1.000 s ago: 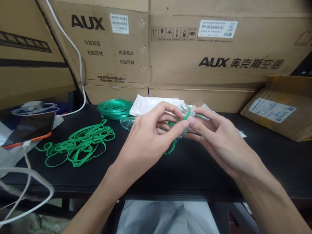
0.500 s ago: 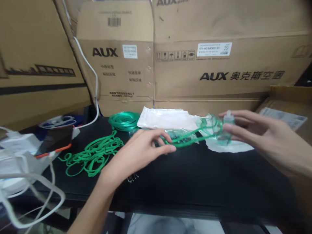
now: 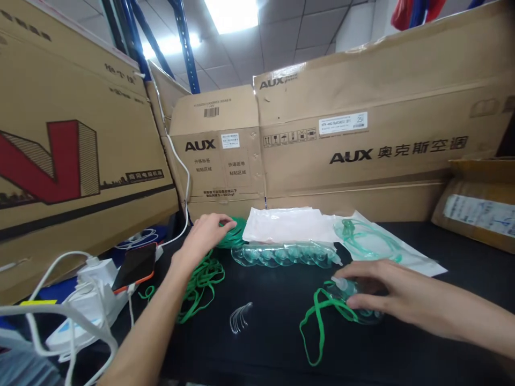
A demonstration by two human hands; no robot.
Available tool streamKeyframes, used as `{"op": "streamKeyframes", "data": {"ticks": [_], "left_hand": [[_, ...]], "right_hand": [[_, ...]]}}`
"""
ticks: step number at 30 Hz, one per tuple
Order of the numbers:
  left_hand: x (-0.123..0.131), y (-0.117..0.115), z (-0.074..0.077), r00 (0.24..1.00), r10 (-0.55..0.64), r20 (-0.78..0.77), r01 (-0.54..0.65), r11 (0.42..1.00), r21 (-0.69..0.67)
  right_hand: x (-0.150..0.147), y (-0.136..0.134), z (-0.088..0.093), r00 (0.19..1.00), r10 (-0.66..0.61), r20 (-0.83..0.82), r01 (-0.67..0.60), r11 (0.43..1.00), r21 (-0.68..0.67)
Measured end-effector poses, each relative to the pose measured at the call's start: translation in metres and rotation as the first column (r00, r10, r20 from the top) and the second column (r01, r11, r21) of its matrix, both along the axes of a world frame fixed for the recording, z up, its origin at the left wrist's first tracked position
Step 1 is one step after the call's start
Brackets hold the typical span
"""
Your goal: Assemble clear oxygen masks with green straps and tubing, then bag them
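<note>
My right hand point(image 3: 374, 289) is closed on a clear green oxygen mask point(image 3: 368, 317), low over the black table. A flat green elastic strap point(image 3: 319, 327) trails from this mask to the left. At the back left, my left hand point(image 3: 207, 233) has its curled fingertips on a coil of green tubing point(image 3: 237, 233); the hand hides part of the coil. Between the hands lies a row of nested clear green masks point(image 3: 281, 254). A heap of green elastic straps point(image 3: 203, 284) sits beside my left forearm. Several thin bent metal strips point(image 3: 240, 317) rest in front.
White pouches point(image 3: 285, 222) lie behind the masks. Pale green tubing point(image 3: 374, 241) rests on another white sheet point(image 3: 422, 264). A phone point(image 3: 137, 265), white chargers point(image 3: 96, 276) and cables crowd the left. Large cardboard panels point(image 3: 362, 182) stand behind; an open carton point(image 3: 478, 209) is at right.
My left hand has let go of the strap and moved left to the tubing coil. My right hand has lowered the mask toward the table. The view has tilted up.
</note>
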State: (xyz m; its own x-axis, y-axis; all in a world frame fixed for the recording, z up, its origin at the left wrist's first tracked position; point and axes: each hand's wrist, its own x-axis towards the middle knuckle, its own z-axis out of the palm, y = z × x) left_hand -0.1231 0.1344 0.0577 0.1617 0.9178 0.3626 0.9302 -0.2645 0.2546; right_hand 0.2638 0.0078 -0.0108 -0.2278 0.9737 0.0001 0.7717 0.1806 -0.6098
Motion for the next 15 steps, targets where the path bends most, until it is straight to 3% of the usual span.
{"op": "streamKeyframes", "data": {"ticks": [3, 6, 10, 15], "left_hand": [[-0.015, 0.04, -0.004, 0.997, -0.017, -0.08, 0.007, 0.992, -0.124], [-0.018, 0.063, -0.014, 0.991, -0.05, -0.125, 0.022, 0.975, -0.219], [-0.018, 0.075, -0.017, 0.991, -0.044, -0.13, 0.008, 0.964, -0.265], [-0.027, 0.082, 0.003, 0.994, 0.04, -0.103, -0.06, 0.976, -0.207]], "right_hand": [[0.001, 0.0, -0.002, 1.0, 0.014, -0.013, -0.015, 1.0, -0.005], [0.001, 0.0, -0.005, 0.999, 0.035, -0.014, -0.035, 0.999, 0.008], [0.001, 0.003, -0.006, 0.998, 0.067, -0.01, -0.067, 0.997, -0.022], [0.001, 0.004, -0.005, 0.997, 0.074, 0.018, -0.073, 0.997, -0.036]]}}
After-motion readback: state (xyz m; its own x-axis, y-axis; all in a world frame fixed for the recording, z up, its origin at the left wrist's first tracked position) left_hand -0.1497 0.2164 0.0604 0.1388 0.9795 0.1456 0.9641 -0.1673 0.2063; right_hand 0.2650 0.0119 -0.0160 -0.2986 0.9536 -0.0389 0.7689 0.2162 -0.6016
